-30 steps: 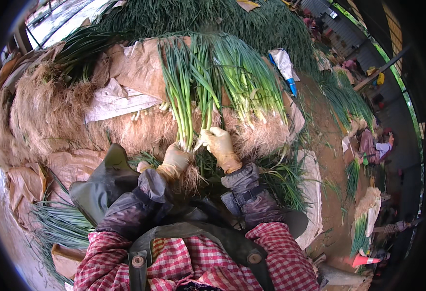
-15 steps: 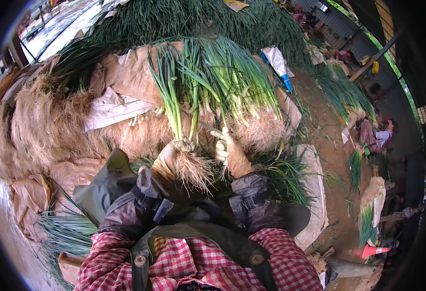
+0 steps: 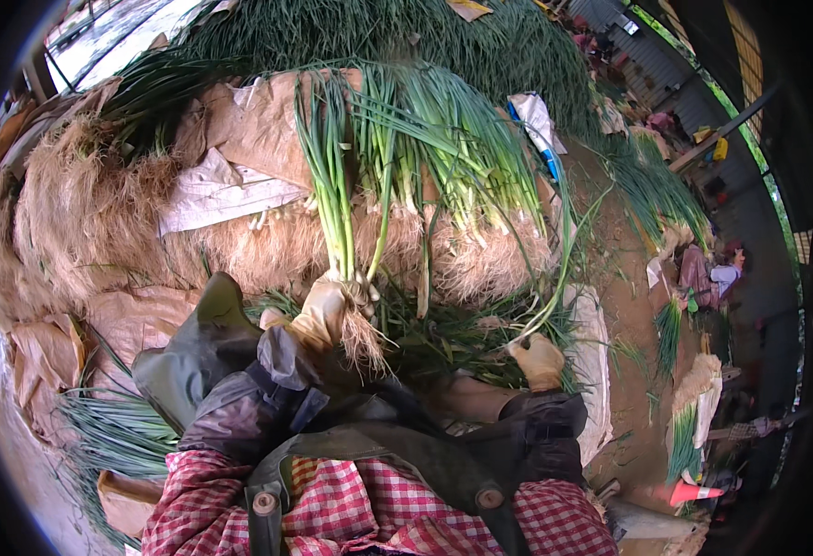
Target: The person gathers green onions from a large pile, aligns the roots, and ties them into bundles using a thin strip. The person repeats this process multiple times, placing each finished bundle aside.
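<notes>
My left hand [image 3: 319, 313], in a pale, soiled glove, is closed around the base of a small bunch of green onions [image 3: 336, 208]. Their leaves point away from me, and their stringy roots [image 3: 362, 343] hang below the fingers. At the right, near my knee, my gloved right hand [image 3: 540, 361] is closed at the lower end of a long, loose green onion stalk [image 3: 553, 298]. That stalk curves upward from the fingertips. Just beyond my hands lies a pile of green onions [image 3: 471, 171] with tangled roots.
Rooted bundles [image 3: 82, 222] are heaped at the left on brown sacking [image 3: 249, 120]. A large mass of green leaves [image 3: 378, 32] fills the far side. Stripped leaves [image 3: 443, 338] lie between my knees. A blue-and-white packet [image 3: 538, 130] rests beside the pile; an orange cone [image 3: 693, 492] stands at right.
My right hand has moved right and toward me, away from the left hand, with a loose stalk now at its fingers. My left hand keeps its hold on the bunch.
</notes>
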A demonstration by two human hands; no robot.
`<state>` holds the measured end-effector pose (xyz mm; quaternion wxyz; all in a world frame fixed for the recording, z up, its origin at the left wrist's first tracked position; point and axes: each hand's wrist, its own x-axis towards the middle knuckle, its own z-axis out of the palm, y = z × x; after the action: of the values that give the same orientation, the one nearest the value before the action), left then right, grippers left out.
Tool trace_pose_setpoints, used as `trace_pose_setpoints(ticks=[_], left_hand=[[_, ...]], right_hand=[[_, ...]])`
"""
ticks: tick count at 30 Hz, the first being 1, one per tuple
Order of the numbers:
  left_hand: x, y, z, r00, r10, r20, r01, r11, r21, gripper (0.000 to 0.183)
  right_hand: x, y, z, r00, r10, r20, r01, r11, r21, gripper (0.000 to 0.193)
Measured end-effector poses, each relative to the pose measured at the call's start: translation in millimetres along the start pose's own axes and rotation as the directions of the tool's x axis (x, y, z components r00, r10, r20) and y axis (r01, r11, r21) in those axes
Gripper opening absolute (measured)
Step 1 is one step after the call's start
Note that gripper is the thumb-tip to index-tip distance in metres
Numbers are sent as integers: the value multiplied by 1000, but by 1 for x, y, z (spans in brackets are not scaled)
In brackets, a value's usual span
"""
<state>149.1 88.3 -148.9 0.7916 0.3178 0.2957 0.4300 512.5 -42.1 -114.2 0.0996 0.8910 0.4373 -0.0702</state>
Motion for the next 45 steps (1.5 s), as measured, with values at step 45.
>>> trace_pose_setpoints(ticks=[45], left_hand=[[3,24,13,969,-86,-230,95,995,26,16]], right_hand=[[27,-293,-7,712,-702,11,13,29,999,25]])
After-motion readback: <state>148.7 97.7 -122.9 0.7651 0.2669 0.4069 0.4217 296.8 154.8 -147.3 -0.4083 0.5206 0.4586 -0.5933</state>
